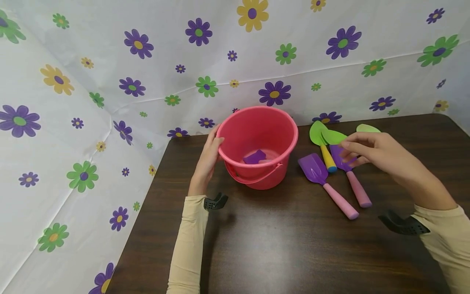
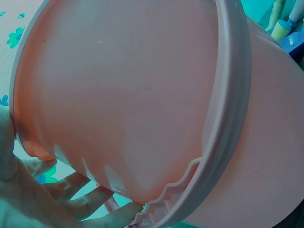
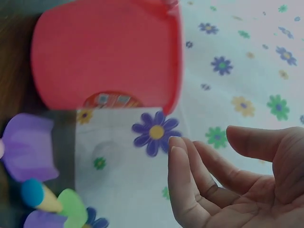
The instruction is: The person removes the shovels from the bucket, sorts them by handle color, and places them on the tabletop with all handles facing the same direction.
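Observation:
A pink bucket [image 1: 271, 176] stands on the table, its handle hanging down the front. My left hand [image 1: 207, 161] grips its rim at the left side, with the fingers against the wall in the left wrist view. Inside lie a purple piece [image 1: 255, 157] and something pinkish, partly hidden by the rim. My right hand [image 1: 374, 149] hovers right of the bucket, above toy shovels, with a gap between thumb and loosely bent fingers and nothing held. Below it lie two purple shovels [image 1: 313, 168] with pink handles and a green trowel [image 1: 317, 131] with a yellow handle.
Another green blade [image 1: 335, 136] lies beside the trowel. A paler green one [image 1: 367, 128] shows behind my right hand, its handle hidden. A flower-print sheet [image 1: 231, 36] hangs behind and to the left of the dark wooden table [image 1: 279, 245].

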Demonstrator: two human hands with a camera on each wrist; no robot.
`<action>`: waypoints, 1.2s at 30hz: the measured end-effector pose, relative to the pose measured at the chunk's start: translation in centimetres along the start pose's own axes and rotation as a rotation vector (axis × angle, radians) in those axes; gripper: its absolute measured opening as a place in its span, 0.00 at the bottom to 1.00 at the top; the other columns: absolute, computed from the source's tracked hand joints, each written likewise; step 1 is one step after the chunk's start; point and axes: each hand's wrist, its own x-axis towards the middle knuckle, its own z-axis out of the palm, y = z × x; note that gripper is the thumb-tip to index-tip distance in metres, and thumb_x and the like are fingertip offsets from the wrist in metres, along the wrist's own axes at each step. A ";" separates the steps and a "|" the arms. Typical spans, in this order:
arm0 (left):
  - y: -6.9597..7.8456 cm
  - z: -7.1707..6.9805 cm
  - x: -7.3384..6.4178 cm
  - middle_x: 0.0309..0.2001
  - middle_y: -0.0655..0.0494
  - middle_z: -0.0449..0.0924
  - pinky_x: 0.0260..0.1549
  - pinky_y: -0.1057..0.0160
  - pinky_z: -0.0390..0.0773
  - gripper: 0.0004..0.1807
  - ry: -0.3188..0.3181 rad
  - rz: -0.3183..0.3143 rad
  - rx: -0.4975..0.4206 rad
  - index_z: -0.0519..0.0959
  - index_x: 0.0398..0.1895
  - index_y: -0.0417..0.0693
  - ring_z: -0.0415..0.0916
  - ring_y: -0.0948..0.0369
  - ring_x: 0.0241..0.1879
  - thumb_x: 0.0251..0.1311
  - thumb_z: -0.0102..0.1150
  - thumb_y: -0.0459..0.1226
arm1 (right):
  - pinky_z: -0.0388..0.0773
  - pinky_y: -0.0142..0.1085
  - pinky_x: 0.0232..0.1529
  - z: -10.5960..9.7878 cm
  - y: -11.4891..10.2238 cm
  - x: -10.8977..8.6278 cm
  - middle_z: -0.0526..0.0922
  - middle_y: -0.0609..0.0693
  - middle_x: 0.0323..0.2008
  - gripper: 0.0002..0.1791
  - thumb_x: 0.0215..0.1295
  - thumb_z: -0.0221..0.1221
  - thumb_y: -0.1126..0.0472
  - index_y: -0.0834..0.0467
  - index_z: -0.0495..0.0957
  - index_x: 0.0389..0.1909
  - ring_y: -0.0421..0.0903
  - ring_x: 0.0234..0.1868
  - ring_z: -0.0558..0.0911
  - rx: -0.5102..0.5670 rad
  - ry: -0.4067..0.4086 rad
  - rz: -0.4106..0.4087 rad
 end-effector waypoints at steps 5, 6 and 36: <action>0.1 0.0 -0.1 0.74 0.52 0.64 0.57 0.40 0.79 0.34 0.001 0.002 0.008 0.56 0.82 0.58 0.78 0.42 0.59 0.74 0.46 0.43 | 0.86 0.33 0.37 0.1 -1.6 0.1 0.88 0.48 0.39 0.23 0.80 0.54 0.52 0.68 0.76 0.60 0.45 0.37 0.88 0.023 0.000 -0.032; 0.1 0.0 -0.1 0.74 0.52 0.65 0.57 0.40 0.80 0.34 0.001 0.001 0.011 0.56 0.82 0.58 0.78 0.42 0.58 0.74 0.46 0.43 | 0.86 0.32 0.37 0.1 -2.0 0.1 0.88 0.49 0.40 0.24 0.80 0.54 0.52 0.68 0.76 0.61 0.44 0.37 0.88 0.023 0.004 -0.031; -0.1 0.0 -0.2 0.73 0.52 0.65 0.59 0.38 0.77 0.33 -0.015 0.021 -0.001 0.57 0.81 0.57 0.77 0.44 0.61 0.75 0.45 0.44 | 0.87 0.35 0.41 4.1 -12.4 3.3 0.87 0.57 0.50 0.23 0.75 0.59 0.52 0.62 0.77 0.63 0.45 0.45 0.87 0.125 -0.112 -0.159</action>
